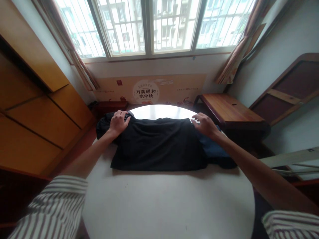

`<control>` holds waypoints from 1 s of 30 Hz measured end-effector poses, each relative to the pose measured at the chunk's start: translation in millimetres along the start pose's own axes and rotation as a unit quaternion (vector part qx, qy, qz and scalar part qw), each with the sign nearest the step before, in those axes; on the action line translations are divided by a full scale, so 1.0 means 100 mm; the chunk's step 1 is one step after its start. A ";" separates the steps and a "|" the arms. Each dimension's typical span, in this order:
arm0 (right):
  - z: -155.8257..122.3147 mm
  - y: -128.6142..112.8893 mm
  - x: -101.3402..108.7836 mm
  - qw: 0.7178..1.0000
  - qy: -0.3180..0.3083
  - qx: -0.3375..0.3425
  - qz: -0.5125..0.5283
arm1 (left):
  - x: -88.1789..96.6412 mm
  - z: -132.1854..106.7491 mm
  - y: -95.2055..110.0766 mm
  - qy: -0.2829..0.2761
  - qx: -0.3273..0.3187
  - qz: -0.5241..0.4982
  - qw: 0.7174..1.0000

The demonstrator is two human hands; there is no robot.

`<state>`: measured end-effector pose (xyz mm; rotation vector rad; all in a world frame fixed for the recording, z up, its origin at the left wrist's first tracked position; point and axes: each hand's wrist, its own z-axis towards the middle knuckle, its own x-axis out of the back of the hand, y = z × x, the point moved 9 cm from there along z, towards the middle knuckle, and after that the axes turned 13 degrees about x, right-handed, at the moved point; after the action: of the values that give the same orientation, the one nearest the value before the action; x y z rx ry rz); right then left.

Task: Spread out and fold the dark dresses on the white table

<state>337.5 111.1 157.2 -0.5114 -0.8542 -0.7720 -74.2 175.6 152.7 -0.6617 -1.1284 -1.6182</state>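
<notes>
A black piece of cloth, seemingly a garment (161, 146), lies spread across the far half of a round white table (164, 202), with some creases in its upper part. My left hand (119, 122) rests at its far left corner, fingers apart, beside a dark shiny bundle (102, 126). Over at the far right corner, my right hand (204, 124) has its thumb and fingers apart, close to the cloth's edge. Dark blue folded cloth (214, 146) sits under my right wrist, partly hidden by the black cloth and my forearm.
Yellow-brown cabinets (30, 132) stand on the left. A wooden desk (231, 108) is beyond the table at the right, near a leaning wooden panel (286, 93). Barred windows (149, 30) and a printed banner (174, 84) are behind the table.
</notes>
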 end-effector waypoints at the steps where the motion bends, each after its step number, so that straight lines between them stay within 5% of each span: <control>1: -0.16 -0.16 0.03 0.999 -0.023 0.029 0.004 | 0.12 -0.28 0.14 -0.010 -0.082 -0.007 0.997; 4: -0.82 -0.84 0.03 0.975 -0.127 0.182 0.022 | 0.29 -1.29 0.32 -0.116 -0.301 -0.005 0.947; 8: -1.45 -1.30 0.02 0.955 -0.149 0.244 -0.077 | 0.30 -2.11 0.10 -0.137 -0.387 0.057 0.910; 14: -1.38 -1.33 -0.24 0.949 -0.144 0.247 -0.134 | 0.02 -2.21 -0.08 -0.107 -0.366 0.110 0.918; 19: -1.23 -1.27 -0.30 0.953 -0.145 0.225 -0.141 | 0.02 -2.14 -0.03 -0.064 -0.354 0.076 0.930; 24: -1.37 -1.44 -0.06 0.963 -0.124 0.210 -0.117 | 0.34 -2.37 -0.07 -0.055 -0.368 0.057 0.927; 30: -2.11 -2.16 0.27 0.957 -0.114 0.241 -0.116 | 0.90 -3.39 -0.22 -0.073 -0.404 0.081 0.908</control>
<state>281.7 -176.7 80.3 -0.0627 -1.2900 -0.6914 -89.1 -167.6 81.1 -1.3877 -0.4324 -1.8921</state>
